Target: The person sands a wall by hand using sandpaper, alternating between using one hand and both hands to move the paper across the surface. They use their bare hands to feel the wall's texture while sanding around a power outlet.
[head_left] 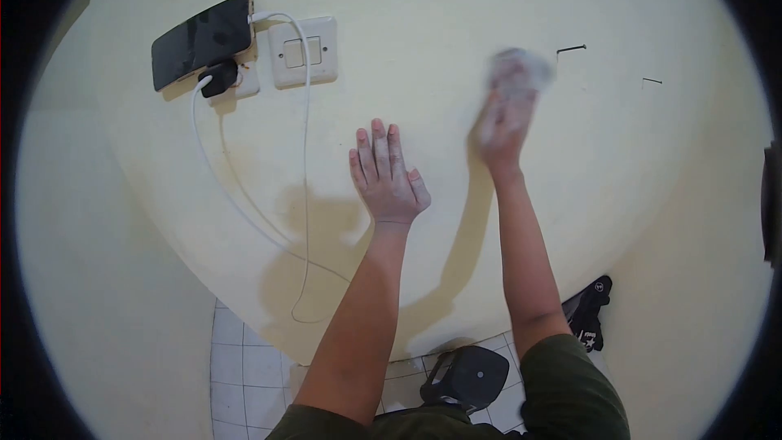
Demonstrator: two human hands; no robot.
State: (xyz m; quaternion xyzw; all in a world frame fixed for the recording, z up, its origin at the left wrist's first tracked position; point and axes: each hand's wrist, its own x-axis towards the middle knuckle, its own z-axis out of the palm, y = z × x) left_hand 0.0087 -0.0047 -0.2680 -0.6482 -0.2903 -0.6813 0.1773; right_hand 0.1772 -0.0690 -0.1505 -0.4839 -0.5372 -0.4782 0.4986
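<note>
- A crumpled pale whitish cloth (521, 67), blurred in the picture, sits pressed against the cream-yellow painted wall (423, 41), high and to the right of the middle.
- The right hand (503, 126) is closed around the cloth from below, fingers wrapped up into it; the arm is stretched nearly straight, running up from the olive-green sleeve (570, 383) at the lower edge.
- The left hand (387, 175) lies open and flat on the wall, fingers together and pointing up, thumb spread to the right, holding nothing; its forearm rises at a slant from the lower left.
- The two hands are near each other but apart, the left one lower.
- Two small dark nails (571, 49) stick out of the wall just to the right of the cloth.
- Well to the left hang a white square wall switch (303, 51), a black smartphone (202, 41) resting tilted above a black charger plug (218, 77), and a white looping cable (305, 187).
- Below, a white tiled floor (244, 375) shows.
</note>
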